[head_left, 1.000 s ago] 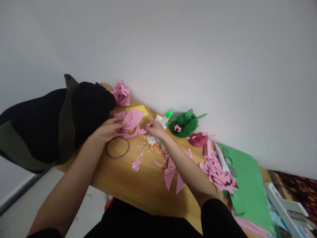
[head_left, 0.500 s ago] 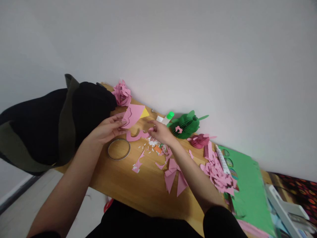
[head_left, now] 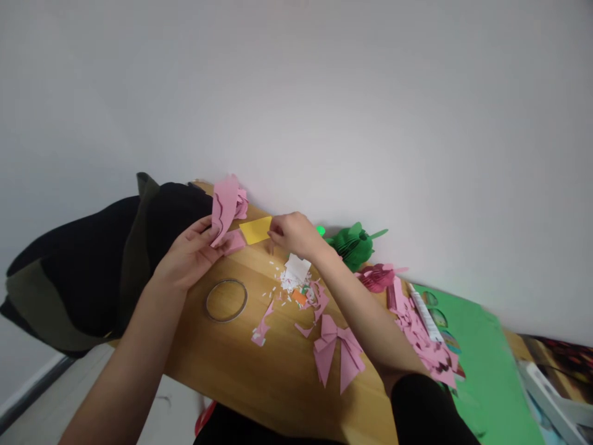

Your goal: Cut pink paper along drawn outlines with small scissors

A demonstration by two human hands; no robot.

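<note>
My left hand holds a pink paper piece with scalloped lines, upright between thumb and fingers. Another bit of pink paper shows beside its fingertips. Pinched at one end by my right hand is a yellow paper rectangle, which reaches toward the pink paper. Below my right hand lie a white paper piece, small white scraps and an orange piece. A metal ring rests on the wooden table below my left hand.
A black bag stands at the left. Rightward are a pink paper bow, a green paper figure, a dark pink one, pink cut-outs, a white tube and a green sheet.
The yellow paper, earlier behind the pink piece, now shows as a rectangle gripped by my right hand. My left hand has tilted the pink piece upright. The white paper lies over the scraps.
</note>
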